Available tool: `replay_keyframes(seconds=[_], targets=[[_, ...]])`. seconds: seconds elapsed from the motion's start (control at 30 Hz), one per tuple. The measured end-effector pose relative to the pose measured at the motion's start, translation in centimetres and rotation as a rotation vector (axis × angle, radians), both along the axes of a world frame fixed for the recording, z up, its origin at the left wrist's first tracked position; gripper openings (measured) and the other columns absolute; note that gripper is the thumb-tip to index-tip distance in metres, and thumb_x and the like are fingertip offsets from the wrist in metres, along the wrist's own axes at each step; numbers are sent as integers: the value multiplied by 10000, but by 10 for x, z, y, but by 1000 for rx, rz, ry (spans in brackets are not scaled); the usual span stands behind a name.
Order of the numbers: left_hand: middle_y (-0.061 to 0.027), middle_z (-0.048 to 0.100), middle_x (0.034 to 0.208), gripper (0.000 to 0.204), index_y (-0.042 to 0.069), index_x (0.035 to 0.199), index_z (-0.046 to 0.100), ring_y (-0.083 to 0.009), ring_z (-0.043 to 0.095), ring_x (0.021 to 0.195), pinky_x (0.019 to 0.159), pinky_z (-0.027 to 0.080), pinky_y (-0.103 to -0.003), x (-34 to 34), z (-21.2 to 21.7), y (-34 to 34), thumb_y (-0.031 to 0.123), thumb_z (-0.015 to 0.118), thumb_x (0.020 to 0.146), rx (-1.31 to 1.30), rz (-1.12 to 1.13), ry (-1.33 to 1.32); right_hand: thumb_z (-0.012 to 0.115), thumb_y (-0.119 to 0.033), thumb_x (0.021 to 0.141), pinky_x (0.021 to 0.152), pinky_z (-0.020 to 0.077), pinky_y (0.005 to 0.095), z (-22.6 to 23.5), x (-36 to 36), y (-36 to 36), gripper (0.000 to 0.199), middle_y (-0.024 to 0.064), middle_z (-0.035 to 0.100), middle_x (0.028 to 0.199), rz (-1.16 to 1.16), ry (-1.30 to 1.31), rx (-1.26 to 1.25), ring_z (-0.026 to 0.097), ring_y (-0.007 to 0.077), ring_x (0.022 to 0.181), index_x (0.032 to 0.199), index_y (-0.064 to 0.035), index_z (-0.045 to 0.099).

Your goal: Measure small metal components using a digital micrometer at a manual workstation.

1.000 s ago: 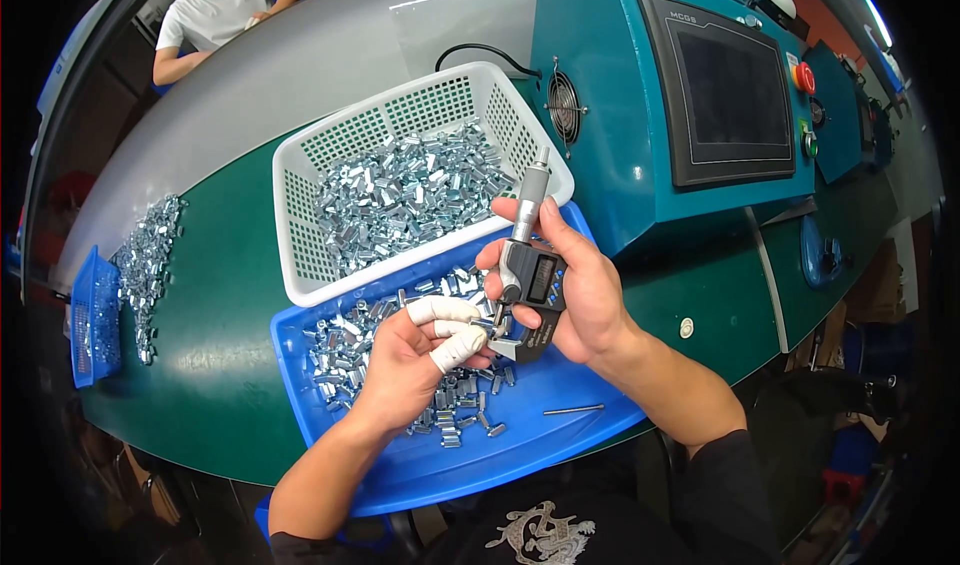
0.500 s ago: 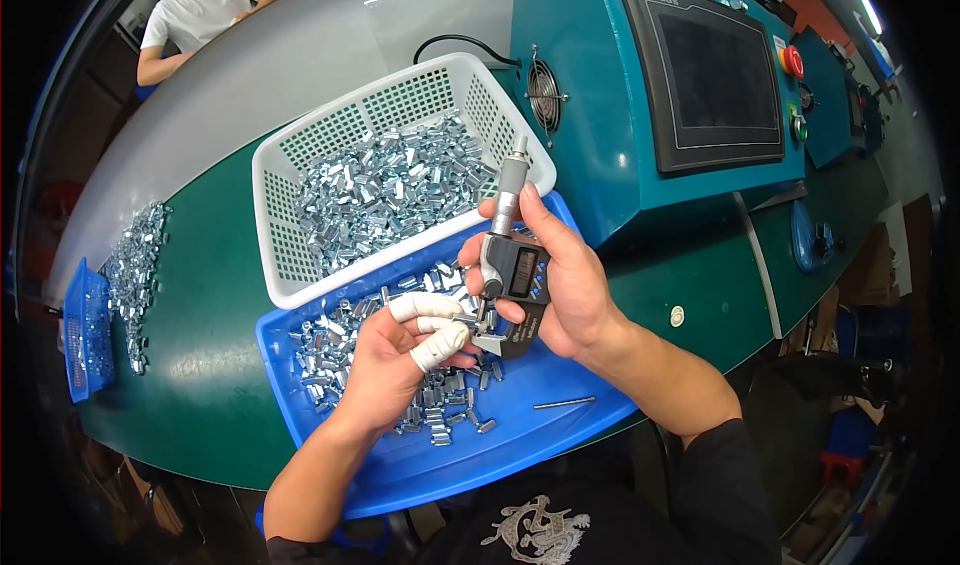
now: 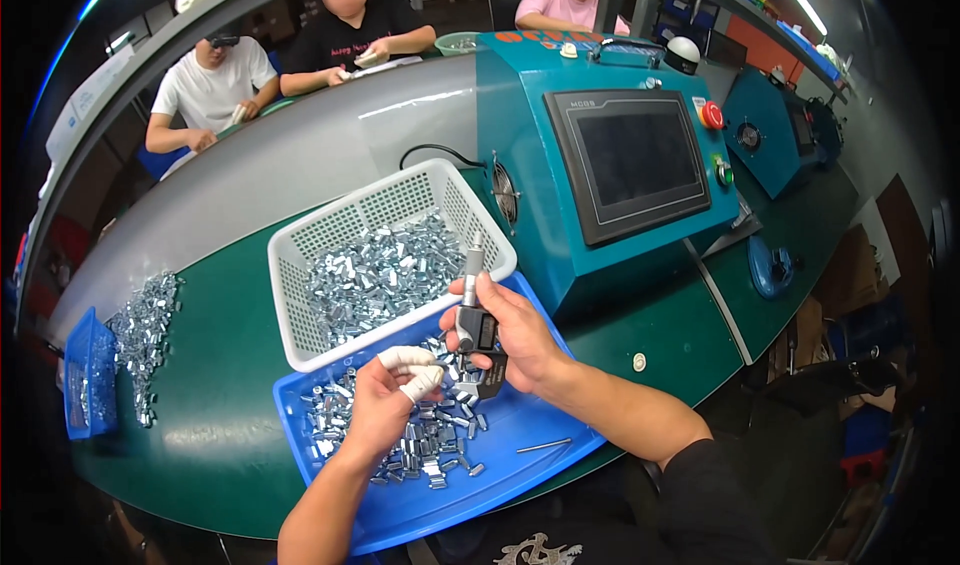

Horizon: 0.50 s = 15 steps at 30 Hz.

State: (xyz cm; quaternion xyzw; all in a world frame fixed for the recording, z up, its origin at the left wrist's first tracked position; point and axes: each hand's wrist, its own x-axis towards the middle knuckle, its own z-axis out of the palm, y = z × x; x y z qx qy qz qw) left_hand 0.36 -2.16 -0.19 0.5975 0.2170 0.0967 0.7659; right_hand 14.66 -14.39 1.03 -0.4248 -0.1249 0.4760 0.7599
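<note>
My right hand is closed around a digital micrometer, its silver thimble pointing up and away and its dark frame low over the blue tray. White wrapping covers some fingers of my left hand, which pinches a small metal part just left of the micrometer's frame; the fingers mostly hide that part. Beneath both hands, many shiny metal pieces lie loose in the tray. A thin metal rod rests at the tray's right side.
A white perforated basket full of similar pieces stands behind the tray. To its right is a teal machine with a dark screen. At far left, a blue basket sits beside a heap of metal pieces. Several people sit across the bench.
The view has tipped up, showing more of the people and machine. My left fingertips, with the small part, have drawn left, away from the micrometer's jaws. The micrometer stays in my right hand.
</note>
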Motion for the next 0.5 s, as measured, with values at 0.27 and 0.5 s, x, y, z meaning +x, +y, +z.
replay_keyframes(seconds=[0.27, 0.5], targets=[[-121, 617, 1020, 443, -3, 1265, 440, -113, 593, 769, 648, 518, -229, -4, -7, 26, 8, 607, 855, 393, 374, -244, 372, -402, 985, 413, 391, 220, 4, 1, 1, 411, 103, 611, 858, -51, 13, -23, 614, 144, 696, 1188, -56, 460], [-64, 645, 739, 221, 35, 942, 677, -116, 564, 587, 559, 466, -252, -6, -1, -2, 99, 730, 738, 1007, -117, 164, 369, -398, 985, 410, 397, 221, 2, 5, 1, 396, 102, 613, 852, -65, 21, -24, 615, 150, 699, 1177, -63, 457]])
